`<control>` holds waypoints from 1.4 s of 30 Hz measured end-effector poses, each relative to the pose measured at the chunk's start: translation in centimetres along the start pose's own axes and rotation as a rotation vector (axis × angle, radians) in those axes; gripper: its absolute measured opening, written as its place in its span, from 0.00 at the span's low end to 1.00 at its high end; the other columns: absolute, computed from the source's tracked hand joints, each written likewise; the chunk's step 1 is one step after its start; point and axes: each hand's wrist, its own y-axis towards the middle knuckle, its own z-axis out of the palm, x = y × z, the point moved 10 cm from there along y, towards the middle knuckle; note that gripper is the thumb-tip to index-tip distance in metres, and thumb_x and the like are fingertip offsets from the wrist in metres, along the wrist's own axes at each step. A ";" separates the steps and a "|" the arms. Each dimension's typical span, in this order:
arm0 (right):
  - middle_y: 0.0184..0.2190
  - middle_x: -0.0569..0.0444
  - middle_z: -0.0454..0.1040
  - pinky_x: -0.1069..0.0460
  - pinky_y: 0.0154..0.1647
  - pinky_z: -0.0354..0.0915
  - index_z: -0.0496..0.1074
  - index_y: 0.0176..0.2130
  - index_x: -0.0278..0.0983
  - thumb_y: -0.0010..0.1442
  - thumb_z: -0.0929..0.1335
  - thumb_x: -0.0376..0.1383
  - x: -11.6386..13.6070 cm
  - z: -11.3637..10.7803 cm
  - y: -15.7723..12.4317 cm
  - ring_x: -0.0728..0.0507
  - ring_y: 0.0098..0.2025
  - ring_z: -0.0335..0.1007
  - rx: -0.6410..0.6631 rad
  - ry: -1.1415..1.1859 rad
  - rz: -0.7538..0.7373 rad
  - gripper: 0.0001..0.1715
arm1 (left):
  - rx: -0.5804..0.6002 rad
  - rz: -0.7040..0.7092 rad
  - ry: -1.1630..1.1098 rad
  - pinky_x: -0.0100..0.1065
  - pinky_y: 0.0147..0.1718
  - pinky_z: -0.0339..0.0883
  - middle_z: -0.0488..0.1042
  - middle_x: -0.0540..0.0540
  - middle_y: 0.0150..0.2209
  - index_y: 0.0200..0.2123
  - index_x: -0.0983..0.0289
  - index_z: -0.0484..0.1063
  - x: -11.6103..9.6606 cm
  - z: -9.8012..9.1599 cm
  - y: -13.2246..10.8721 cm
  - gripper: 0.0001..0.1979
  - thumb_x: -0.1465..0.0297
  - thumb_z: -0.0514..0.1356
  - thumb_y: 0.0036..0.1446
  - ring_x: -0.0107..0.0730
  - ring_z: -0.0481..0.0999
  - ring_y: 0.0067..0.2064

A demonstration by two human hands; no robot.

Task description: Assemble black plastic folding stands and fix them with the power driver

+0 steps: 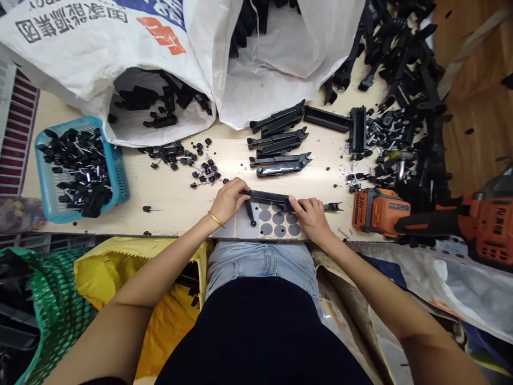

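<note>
My left hand, with a gold bangle at the wrist, pinches the left end of a long black plastic arm piece. Around the right end of the same piece, the fingers of my right hand are closed. A slimmer black bar with a forked tip sticks out to the right past that hand; whether it is joined to the arm piece is hidden. Below the left end, a short black link slants downward. Under them lies a pale sheet with round grey discs.
Several paired black arms lie beyond my hands. Knobbed screws fill a blue basket and lie loose on the table. White sacks of black parts stand behind. An orange cordless power tool lies at the right edge.
</note>
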 end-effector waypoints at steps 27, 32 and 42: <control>0.40 0.43 0.67 0.46 0.39 0.52 0.52 0.66 0.44 0.64 0.57 0.30 8.7 1.5 8.1 0.38 0.41 0.57 0.153 -0.197 -0.195 0.32 | 0.174 -0.724 -0.250 0.33 0.22 0.68 0.76 0.55 0.25 0.67 0.75 0.30 2.0 5.4 -5.1 0.44 0.71 0.56 0.55 0.33 0.71 0.17; 0.41 0.42 0.68 0.46 0.39 0.53 0.53 0.66 0.43 0.64 0.57 0.29 8.3 1.5 8.0 0.37 0.41 0.57 0.119 -0.229 -0.193 0.32 | 0.283 -0.625 -0.175 0.33 0.23 0.68 0.76 0.54 0.25 0.67 0.71 0.35 2.2 5.8 -4.7 0.45 0.75 0.57 0.52 0.32 0.70 0.17; 0.50 0.45 0.68 0.44 0.51 0.58 0.67 0.56 0.40 0.58 0.60 0.25 9.5 -2.5 4.2 0.39 0.51 0.60 -0.160 0.157 -0.161 0.28 | 0.141 -0.195 0.420 0.44 0.46 0.66 0.75 0.62 0.41 0.56 0.67 0.64 -3.5 -0.6 -1.6 0.20 0.68 0.52 0.62 0.47 0.73 0.47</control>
